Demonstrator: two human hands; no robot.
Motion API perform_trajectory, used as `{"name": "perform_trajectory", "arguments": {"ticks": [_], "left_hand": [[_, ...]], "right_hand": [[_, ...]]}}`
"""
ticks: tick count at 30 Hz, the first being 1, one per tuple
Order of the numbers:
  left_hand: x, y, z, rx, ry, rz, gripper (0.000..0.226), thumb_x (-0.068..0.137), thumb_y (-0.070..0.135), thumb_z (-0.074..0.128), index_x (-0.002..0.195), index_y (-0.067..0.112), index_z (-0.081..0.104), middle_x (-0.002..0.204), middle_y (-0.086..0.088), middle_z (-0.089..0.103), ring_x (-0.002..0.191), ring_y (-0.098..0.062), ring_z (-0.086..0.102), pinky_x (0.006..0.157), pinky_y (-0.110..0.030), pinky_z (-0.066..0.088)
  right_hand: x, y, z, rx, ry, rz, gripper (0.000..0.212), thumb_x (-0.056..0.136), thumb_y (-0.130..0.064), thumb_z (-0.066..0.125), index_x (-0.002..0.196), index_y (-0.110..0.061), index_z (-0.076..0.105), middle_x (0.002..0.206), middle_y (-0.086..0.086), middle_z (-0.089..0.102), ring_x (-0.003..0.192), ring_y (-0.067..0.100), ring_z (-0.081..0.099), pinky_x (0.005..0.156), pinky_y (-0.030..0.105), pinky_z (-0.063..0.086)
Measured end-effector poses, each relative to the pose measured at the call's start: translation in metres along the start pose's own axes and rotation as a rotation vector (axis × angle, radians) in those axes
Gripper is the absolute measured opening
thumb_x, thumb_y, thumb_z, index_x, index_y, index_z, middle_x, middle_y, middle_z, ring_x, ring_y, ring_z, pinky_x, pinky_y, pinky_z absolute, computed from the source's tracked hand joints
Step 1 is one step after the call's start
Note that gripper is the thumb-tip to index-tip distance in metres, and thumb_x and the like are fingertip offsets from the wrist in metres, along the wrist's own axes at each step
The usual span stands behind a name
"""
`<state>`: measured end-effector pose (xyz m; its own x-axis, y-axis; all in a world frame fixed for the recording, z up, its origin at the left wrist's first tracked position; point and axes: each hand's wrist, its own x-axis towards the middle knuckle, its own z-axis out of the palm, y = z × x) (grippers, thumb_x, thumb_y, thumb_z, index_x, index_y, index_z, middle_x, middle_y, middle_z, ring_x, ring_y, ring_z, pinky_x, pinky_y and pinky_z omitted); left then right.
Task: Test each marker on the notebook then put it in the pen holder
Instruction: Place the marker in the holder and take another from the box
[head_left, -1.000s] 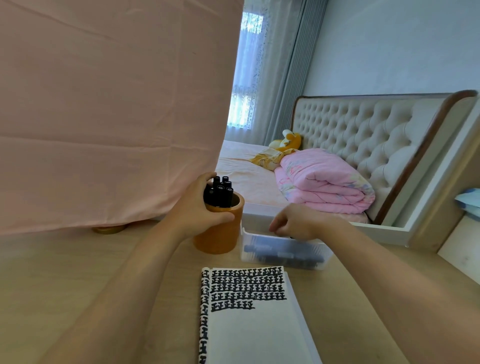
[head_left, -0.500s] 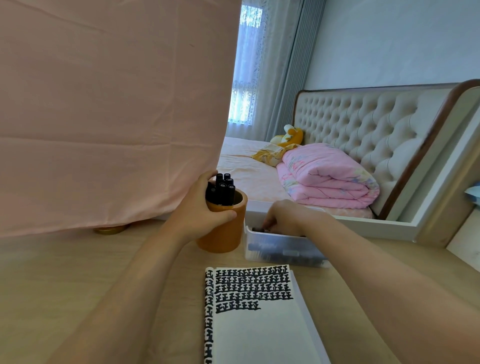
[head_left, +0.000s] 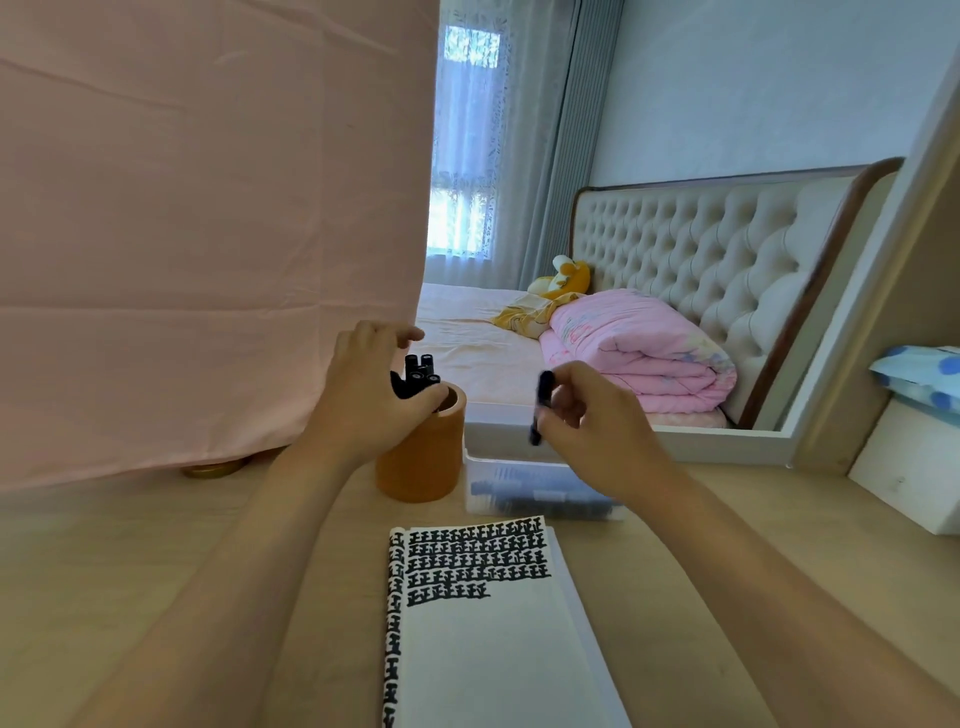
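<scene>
An orange pen holder stands on the wooden desk with several black markers sticking out of it. My left hand rests on the holder's left side and rim, thumb across the top, fingers spread. My right hand is raised above a clear plastic box of black markers and holds one black marker nearly upright. An open notebook lies in front, with rows of black marks across the top of its page.
A pink cloth hangs behind the desk on the left, a brass foot under it. A bed with a pink quilt lies beyond the desk. A white shelf unit stands at the right.
My right hand has come up out of the clear box with one black marker in it. My left hand has stayed on the pen holder, its fingers now lifted.
</scene>
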<state>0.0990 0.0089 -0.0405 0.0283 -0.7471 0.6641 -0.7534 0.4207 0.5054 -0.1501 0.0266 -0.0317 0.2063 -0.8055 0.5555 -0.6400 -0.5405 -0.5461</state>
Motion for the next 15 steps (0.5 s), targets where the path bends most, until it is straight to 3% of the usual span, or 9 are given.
{"name": "perform_trajectory", "arguments": {"ticks": [4, 6, 8, 10, 12, 15], "left_hand": [[-0.013, 0.026, -0.001, -0.045, -0.009, 0.134, 0.032, 0.087, 0.033, 0.067, 0.116, 0.035, 0.056, 0.104, 0.015, 0.054, 0.099, -0.003, 0.046, 0.085, -0.025, 0.041], [-0.024, 0.035, 0.002, -0.037, -0.104, 0.193, 0.029, 0.089, 0.03, 0.065, 0.117, 0.034, 0.057, 0.104, 0.016, 0.055, 0.099, -0.001, 0.048, 0.084, -0.02, 0.041], [-0.036, 0.038, 0.005, 0.036, -0.181, 0.267, 0.032, 0.09, 0.031, 0.062, 0.121, 0.032, 0.057, 0.11, 0.015, 0.055, 0.102, -0.002, 0.047, 0.088, -0.024, 0.041], [-0.048, 0.038, 0.005, 0.097, -0.228, 0.304, 0.034, 0.089, 0.034, 0.062, 0.122, 0.032, 0.058, 0.113, 0.016, 0.055, 0.105, -0.004, 0.045, 0.088, -0.026, 0.04], [-0.058, 0.036, 0.002, 0.125, -0.253, 0.314, 0.027, 0.087, 0.035, 0.066, 0.113, 0.033, 0.062, 0.105, 0.017, 0.058, 0.095, -0.003, 0.048, 0.079, -0.025, 0.043], [-0.074, 0.032, -0.002, 0.183, -0.32, 0.3, 0.015, 0.085, 0.036, 0.072, 0.099, 0.037, 0.065, 0.09, 0.022, 0.062, 0.081, -0.002, 0.052, 0.068, -0.03, 0.048]], "right_hand": [[-0.023, -0.004, -0.004, 0.157, 0.022, 0.126, 0.019, 0.081, -0.007, 0.069, 0.087, -0.024, 0.063, 0.074, -0.011, 0.062, 0.064, -0.004, 0.056, 0.061, 0.007, 0.043], [-0.032, -0.001, -0.004, 0.265, -0.031, 0.194, 0.021, 0.08, -0.007, 0.071, 0.084, -0.026, 0.064, 0.076, -0.006, 0.07, 0.07, 0.0, 0.065, 0.067, 0.019, 0.053], [-0.041, 0.0, -0.005, 0.363, -0.106, 0.254, 0.018, 0.081, -0.004, 0.075, 0.086, -0.018, 0.064, 0.08, 0.003, 0.075, 0.073, 0.017, 0.072, 0.069, 0.033, 0.059], [-0.051, 0.0, -0.003, 0.406, -0.156, 0.263, 0.016, 0.081, 0.001, 0.075, 0.087, -0.008, 0.063, 0.078, 0.01, 0.074, 0.064, 0.018, 0.068, 0.061, 0.028, 0.057], [-0.06, 0.0, 0.0, 0.428, -0.172, 0.245, 0.015, 0.082, 0.006, 0.073, 0.085, -0.003, 0.061, 0.072, 0.006, 0.073, 0.061, 0.018, 0.066, 0.061, 0.024, 0.054], [-0.068, 0.004, 0.005, 0.353, -0.225, 0.204, 0.019, 0.083, 0.0, 0.074, 0.081, -0.014, 0.061, 0.07, -0.001, 0.07, 0.064, 0.014, 0.064, 0.064, 0.024, 0.052]]}}
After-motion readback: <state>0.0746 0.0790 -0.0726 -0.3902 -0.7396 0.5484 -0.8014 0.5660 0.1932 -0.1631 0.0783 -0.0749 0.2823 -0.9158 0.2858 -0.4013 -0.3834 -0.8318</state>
